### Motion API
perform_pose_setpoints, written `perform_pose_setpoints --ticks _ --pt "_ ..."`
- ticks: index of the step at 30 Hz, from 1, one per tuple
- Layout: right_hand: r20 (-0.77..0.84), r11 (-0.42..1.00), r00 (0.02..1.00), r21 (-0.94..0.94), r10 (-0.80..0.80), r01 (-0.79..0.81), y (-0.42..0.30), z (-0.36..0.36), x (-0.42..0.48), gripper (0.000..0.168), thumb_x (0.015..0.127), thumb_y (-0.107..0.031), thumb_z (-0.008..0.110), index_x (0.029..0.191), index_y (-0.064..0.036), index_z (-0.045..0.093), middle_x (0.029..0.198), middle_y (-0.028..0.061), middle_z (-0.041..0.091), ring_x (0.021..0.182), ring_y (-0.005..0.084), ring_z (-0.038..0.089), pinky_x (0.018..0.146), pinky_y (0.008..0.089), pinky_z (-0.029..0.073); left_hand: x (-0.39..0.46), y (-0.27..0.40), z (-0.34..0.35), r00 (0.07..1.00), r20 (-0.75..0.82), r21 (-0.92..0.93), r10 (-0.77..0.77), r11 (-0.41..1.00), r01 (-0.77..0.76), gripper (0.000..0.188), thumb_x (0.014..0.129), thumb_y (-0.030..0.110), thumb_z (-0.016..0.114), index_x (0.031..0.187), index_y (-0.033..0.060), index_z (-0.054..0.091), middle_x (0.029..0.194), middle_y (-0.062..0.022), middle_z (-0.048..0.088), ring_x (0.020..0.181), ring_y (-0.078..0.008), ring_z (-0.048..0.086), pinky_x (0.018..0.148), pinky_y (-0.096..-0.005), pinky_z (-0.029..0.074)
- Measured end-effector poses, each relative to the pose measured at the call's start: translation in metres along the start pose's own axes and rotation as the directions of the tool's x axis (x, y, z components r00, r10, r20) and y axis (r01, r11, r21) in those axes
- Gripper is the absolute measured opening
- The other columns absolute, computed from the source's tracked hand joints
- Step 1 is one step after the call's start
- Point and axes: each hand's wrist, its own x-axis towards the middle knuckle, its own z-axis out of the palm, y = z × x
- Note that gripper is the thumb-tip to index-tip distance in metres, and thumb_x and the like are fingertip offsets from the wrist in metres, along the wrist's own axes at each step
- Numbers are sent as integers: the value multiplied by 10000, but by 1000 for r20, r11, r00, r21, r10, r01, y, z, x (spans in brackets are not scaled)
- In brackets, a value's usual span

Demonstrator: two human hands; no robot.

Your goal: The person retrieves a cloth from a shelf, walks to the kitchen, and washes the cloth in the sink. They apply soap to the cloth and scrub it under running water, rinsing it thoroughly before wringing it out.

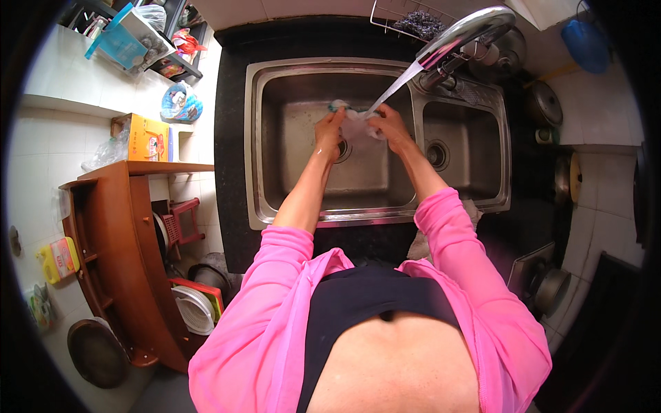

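Note:
Over the larger bowl of a stainless steel double sink (294,118), my left hand (329,133) grips one side of a wet whitish cloth (355,116) with a bit of green at its edge. The other side is pinched in my right hand (391,128). A stream of water (395,89) runs from the chrome faucet (465,36) onto the cloth between my hands. Spray blurs the cloth's lower part. Below my hands, the drain (343,151) of the large bowl is partly hidden by my left hand.
The smaller bowl (467,139) lies to the right. Behind the faucet hangs a wire rack (392,20) holding a steel wool scrubber (421,25). A rag (421,245) drapes over the counter's front edge. Pot lids (546,103) line the right wall; a wooden cabinet (111,248) stands left.

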Motion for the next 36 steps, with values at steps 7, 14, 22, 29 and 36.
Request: perform_pose_setpoints --ticks 7,14,22,29,36 --pt "-53 854 910 -372 -411 364 -2 88 -42 291 601 -148 593 844 -15 504 760 142 557 709 281 569 639 349 438 9 -18 2 937 293 -569 -190 753 330 529 794 604 436 853 86 529 732 -61 531 692 -172 526 584 -297 444" --pt "-293 646 840 -758 -458 88 13 62 0 192 752 -267 560 837 -97 530 673 189 570 590 376 558 504 453 433 6 -27 28 979 -114 -507 -167 857 87 244 841 241 461 670 77 518 679 -66 549 582 -165 525 472 -282 409" --pt "43 907 999 421 9 -27 -8 18 -15 212 784 -186 565 956 -63 570 755 -4 575 690 122 553 614 272 432 -12 16 2 978 196 -332 70 943 -1 188 780 84 513 942 28 589 805 -41 564 730 -151 556 643 -251 447" --pt "98 991 994 127 -47 35 -7 3 -5 168 744 -161 633 876 -72 578 723 -28 552 650 80 500 588 227 369 -28 37 -17 954 278 -53 108 994 -97 394 691 40 629 1079 47 560 903 -61 559 809 -157 539 687 -254 409" --pt "-167 932 976 312 -136 183 -14 -4 4 214 631 -13 579 837 -59 548 738 10 539 673 105 497 567 233 361 -16 25 -45 965 261 276 -34 960 -41 209 755 167 624 938 110 540 846 2 557 759 -120 517 739 -298 376"
